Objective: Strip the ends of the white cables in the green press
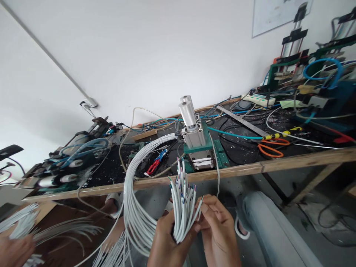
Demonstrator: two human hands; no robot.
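The left hand (167, 241) is closed round the cable bundle (182, 211), upright below the bench (292, 160) edge. The right hand (219, 230) pinches one cable (199, 207) at its side. Singling out one end seems the step; next, draw it clear untangled.

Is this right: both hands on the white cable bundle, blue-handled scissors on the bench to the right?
Not quite. The head view shows the scissors on the bench have orange handles, not blue. The left hand and right hand are both on the white cable bundle.
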